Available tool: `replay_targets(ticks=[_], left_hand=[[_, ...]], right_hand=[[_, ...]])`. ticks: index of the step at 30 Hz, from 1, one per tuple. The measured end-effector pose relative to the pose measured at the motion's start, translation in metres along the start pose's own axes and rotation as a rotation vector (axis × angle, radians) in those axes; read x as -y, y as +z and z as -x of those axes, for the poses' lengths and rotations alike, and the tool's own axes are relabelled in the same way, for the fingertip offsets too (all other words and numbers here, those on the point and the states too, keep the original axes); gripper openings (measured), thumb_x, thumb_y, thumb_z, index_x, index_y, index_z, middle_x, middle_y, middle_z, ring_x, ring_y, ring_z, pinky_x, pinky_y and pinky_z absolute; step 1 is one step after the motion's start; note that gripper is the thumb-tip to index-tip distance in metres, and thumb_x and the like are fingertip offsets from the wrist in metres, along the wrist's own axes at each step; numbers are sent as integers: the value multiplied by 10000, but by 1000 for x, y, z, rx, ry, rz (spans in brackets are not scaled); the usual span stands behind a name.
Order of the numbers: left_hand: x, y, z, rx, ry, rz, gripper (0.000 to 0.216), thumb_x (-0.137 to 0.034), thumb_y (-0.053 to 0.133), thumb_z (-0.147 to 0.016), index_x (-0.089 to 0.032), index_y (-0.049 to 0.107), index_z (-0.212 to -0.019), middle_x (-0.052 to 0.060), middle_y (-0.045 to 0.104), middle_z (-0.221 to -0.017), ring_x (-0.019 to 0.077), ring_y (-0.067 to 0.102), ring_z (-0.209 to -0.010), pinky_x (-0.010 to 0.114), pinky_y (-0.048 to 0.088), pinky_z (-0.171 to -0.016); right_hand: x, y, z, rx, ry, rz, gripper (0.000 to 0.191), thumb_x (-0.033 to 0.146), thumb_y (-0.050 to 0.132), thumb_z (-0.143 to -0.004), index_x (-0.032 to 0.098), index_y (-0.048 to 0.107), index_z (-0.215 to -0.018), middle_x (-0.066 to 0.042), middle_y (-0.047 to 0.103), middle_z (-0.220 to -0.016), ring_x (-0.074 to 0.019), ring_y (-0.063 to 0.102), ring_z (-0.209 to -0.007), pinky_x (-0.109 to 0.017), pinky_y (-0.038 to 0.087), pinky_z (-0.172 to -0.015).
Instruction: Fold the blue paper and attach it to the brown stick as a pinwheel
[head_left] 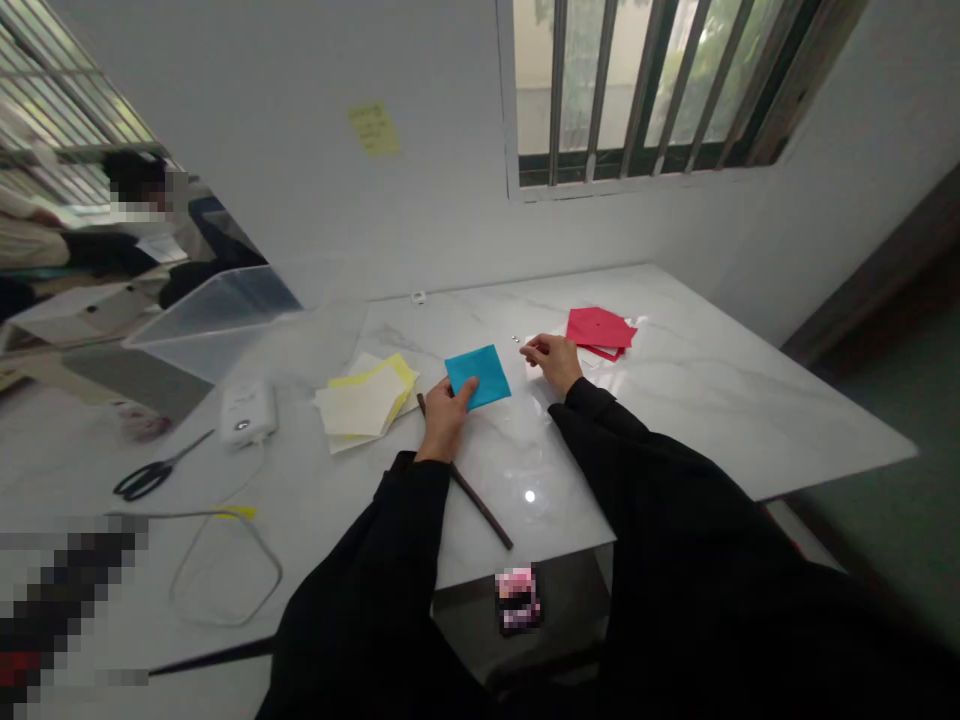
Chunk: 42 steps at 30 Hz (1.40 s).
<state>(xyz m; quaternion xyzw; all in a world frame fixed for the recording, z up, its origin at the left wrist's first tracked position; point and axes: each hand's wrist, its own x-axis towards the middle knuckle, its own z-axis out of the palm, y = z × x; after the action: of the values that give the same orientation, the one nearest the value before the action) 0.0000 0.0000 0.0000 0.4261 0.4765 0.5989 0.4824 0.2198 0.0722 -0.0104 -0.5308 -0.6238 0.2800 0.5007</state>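
My left hand (444,425) is closed on a flat blue paper piece (487,375), with the thumb pressed on its near edge. It looks like a folded square or small envelope. To the right, my right hand (553,362) is held above the table with its fingers drawn into a pinch; whatever is between the fingertips is hidden or too small to name. Tiny shiny bits (515,339) lie just beyond those fingertips. Red paper pieces (598,330) are stacked past my right hand. A dark brown stick (480,505) runs beneath my left wrist.
Cream and yellow paper sheets (367,400) lie left of my left hand. Farther left are black scissors (150,478), a white power strip (247,412) with a cord, and a clear plastic bin (217,320). A wall with a barred window (637,90) borders the white table (720,400).
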Motion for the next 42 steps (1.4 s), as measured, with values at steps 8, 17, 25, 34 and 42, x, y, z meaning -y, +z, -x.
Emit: replay_targets(ticks=[8,17,25,34,42], left_hand=[[2,2,-1,20,-99,49,381,-396,892,-603,-154,765,-869,51,766,-801,217,701,-773,376,573,-839],[6,1,0,32,-14,-76,364,-437,881,-659,-153,766,-854,59,753,-796,242,700,-815,379,550,-852],[7,1,0,13,4,-124,463,-513,894,-626,-143,777,-878,57,747,-773,223,668,-742,356,537,-788],[2,4,3,56,13,-163,421,-474,888,-623,-138,793,-858,48,742,-739,209,652,-696,331,526,-729],[2,3,2,79,18,-187,422,-474,901,-616,-135,800,-846,59,750,-752,224,664,-731,335,534,-727]], right_hand=[[-3,-20,28,28,174,-500,431,491,918,-648,166,773,-891,-59,779,-781,-180,751,-732,-321,632,-759],[19,-2,45,118,85,-543,399,523,880,-702,186,769,-884,-69,783,-917,-209,744,-906,-383,611,-906],[22,4,50,277,-65,-366,260,450,819,-778,208,794,-870,-104,684,-1255,-238,671,-1135,-321,571,-863],[23,13,54,370,-132,-299,198,393,789,-836,204,806,-892,-70,687,-1057,-183,652,-953,-261,507,-713],[21,13,56,339,-136,-246,163,358,781,-842,205,804,-893,-61,696,-1035,-180,647,-937,-258,506,-716]])
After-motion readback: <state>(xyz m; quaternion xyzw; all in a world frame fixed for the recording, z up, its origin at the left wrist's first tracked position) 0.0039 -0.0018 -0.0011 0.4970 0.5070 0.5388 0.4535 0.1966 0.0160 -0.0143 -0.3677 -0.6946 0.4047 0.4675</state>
